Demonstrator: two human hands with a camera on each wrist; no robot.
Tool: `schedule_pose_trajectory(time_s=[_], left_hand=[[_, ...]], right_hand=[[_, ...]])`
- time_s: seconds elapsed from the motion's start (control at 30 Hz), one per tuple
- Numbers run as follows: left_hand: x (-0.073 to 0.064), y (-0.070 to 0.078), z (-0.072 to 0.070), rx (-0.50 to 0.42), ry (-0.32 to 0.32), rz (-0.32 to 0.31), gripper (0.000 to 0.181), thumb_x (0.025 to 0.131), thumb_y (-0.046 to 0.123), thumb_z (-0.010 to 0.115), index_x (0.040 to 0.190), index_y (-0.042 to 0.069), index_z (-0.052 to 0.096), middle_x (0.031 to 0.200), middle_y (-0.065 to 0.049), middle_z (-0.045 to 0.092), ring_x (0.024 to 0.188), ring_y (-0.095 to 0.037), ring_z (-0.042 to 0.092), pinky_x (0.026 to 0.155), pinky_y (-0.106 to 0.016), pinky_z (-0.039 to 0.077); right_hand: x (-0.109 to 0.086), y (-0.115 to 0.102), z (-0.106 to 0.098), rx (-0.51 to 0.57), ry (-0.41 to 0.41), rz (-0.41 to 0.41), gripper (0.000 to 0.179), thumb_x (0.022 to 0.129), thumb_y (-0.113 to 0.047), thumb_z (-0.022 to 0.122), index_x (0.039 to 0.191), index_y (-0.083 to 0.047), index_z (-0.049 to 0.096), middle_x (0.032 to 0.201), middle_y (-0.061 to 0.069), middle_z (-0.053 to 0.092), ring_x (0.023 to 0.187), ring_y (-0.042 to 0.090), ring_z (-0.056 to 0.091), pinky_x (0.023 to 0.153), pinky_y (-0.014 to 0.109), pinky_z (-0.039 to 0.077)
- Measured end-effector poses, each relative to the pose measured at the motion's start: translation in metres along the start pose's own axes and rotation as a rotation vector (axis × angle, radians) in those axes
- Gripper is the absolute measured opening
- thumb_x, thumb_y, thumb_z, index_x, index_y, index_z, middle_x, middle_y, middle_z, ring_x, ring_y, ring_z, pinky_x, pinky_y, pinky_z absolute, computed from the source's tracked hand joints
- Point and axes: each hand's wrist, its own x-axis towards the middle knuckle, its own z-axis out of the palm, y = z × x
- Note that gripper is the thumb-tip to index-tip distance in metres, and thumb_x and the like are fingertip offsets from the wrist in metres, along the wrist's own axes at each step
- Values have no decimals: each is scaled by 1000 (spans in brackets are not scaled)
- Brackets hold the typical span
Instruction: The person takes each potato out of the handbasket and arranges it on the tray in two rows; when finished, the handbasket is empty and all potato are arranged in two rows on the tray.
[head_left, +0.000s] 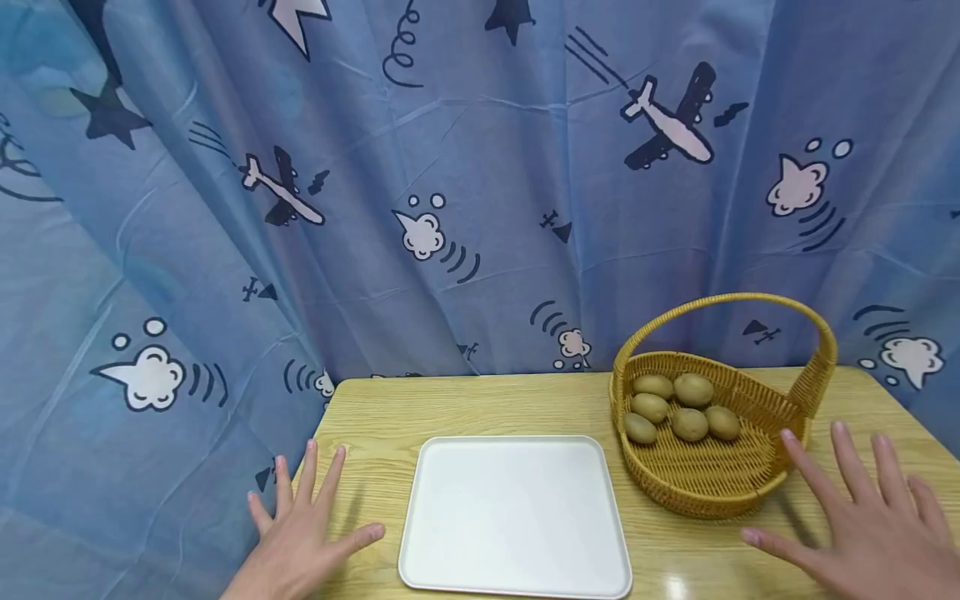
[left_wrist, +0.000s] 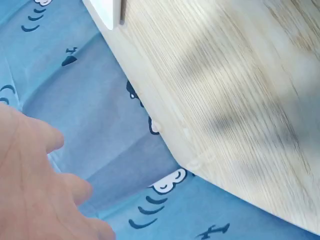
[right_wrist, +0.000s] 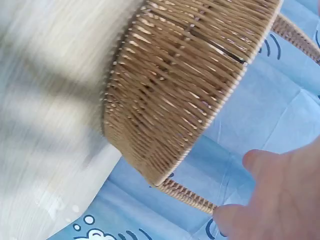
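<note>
Lower left: left hand (head_left: 296, 533), fingers spread, empty. Lower right: right hand (head_left: 873, 525), likewise. Lower centre: white tray (head_left: 513, 517). Right: wicker basket (head_left: 693, 497) holding brown oval items (head_left: 689, 424).

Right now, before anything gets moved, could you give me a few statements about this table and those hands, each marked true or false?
1. The white tray lies between the left hand and the right hand. True.
2. The right hand grips the tray. False: its fingers are spread, holding nothing.
3. The basket holds brown oval things. True.
4. The basket stands left of the tray. False: it stands to the right.
5. The blue curtain shows airplanes. True.
</note>
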Motion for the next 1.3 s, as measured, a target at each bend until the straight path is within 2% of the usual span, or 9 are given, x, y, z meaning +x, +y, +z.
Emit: schedule_pose_trajectory(time_s=[0.17, 0.33, 0.47, 0.6, 0.67, 0.77, 0.9, 1.03, 1.3], left_hand=[[5, 9, 1, -93, -4, 6, 118, 90, 83, 64, 176, 29, 4, 182, -17, -15, 161, -64, -13, 108, -100, 2], [18, 23, 5, -254, -65, -11, 125, 91, 85, 62, 175, 21, -5, 183, -18, -9, 167, -51, 1, 128, -82, 18], [32, 33, 12, -346, -54, -17, 119, 96, 72, 69, 174, 6, 8, 179, -24, 22, 158, -46, 40, 126, -65, 42], [49, 39, 18, -452, -62, -60, 93, 100, 57, 74, 165, -1, 39, 148, -22, 65, 114, -34, 77, 96, -51, 65], [56, 41, 21, -536, -94, -75, 79, 101, 49, 75, 156, -3, 52, 132, -18, 74, 99, -27, 79, 86, -44, 68], [66, 41, 27, -665, -177, -92, 65, 104, 37, 74, 149, -7, 58, 123, -16, 77, 90, -22, 79, 79, -40, 69], [72, 36, 37, -794, -253, -117, 54, 105, 22, 71, 144, -13, 60, 118, -19, 78, 90, -23, 79, 79, -40, 71], [75, 34, 44, -864, -297, -136, 45, 104, 16, 72, 138, -13, 65, 108, -16, 79, 85, -19, 78, 78, -37, 71], [79, 27, 48, -878, -340, -189, 24, 99, 10, 77, 119, -5, 78, 102, -12, 78, 80, -14, 75, 76, -32, 70]], right_hand=[[16, -7, -23, 105, -27, -87, 133, 85, -82, 72, 175, -17, -1, 172, 39, -17, 156, 65, -21, 111, 95, 13], [39, -18, -48, 251, -48, -162, 119, 91, -68, 77, 175, -14, 13, 175, 38, -2, 154, 71, 10, 100, 96, 28], [62, -29, -60, 338, -56, -235, 108, 93, -62, 79, 174, -15, 24, 175, 36, 19, 147, 70, 31, 101, 92, 34], [90, -39, -65, 354, -31, -323, 96, 95, -56, 80, 169, -12, 38, 167, 34, 40, 143, 64, 44, 106, 84, 41], [104, -43, -65, 367, -33, -347, 90, 96, -55, 79, 165, -9, 43, 162, 33, 48, 139, 60, 51, 107, 79, 46], [122, -44, -61, 414, -69, -341, 84, 99, -54, 76, 163, -8, 48, 160, 31, 51, 131, 55, 63, 105, 73, 53], [143, -44, -48, 489, -141, -329, 77, 102, -51, 74, 160, -7, 51, 155, 33, 56, 121, 52, 70, 101, 68, 59], [160, -41, -35, 499, -176, -337, 68, 103, -41, 76, 155, -2, 56, 147, 33, 63, 124, 54, 68, 103, 69, 58], [190, -39, -10, 464, -203, -376, 59, 102, -34, 77, 148, 1, 63, 142, 29, 68, 127, 52, 66, 104, 68, 57]])
